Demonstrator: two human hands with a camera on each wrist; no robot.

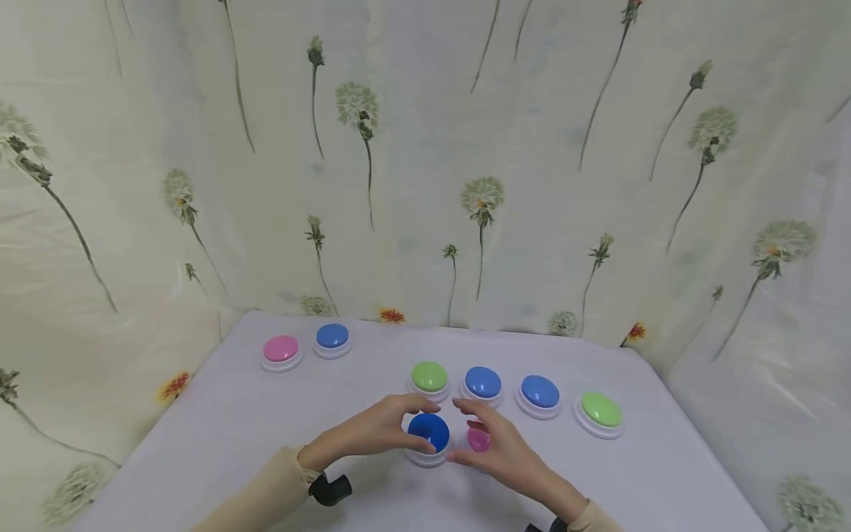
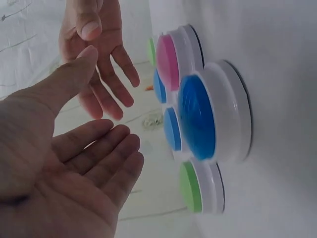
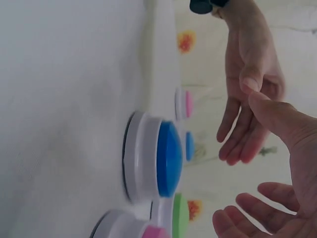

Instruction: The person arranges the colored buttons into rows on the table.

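A dark blue push button (image 1: 428, 431) with a round white base stands on the table, framed from above by both hands. My left hand (image 1: 382, 427) hovers on its left side, fingers extended and thumb apart, palm turned inward. On the other side my right hand (image 1: 495, 447) hovers with fingers gently bent, palm facing the left one. Neither holds anything; in the left wrist view both hands float clear of the blue button (image 2: 197, 118). Partly hidden behind the right hand is a pink button (image 1: 478, 440). Just beyond the fingertips sits a green button (image 1: 429, 376).
Two blue buttons (image 1: 483, 382) and another green button (image 1: 601, 409) stand behind and to the right. Far left are a pink button (image 1: 281, 349) and a blue button (image 1: 332, 336). A curtain (image 1: 412, 162) printed with dandelions hangs behind the white table (image 1: 219, 436).
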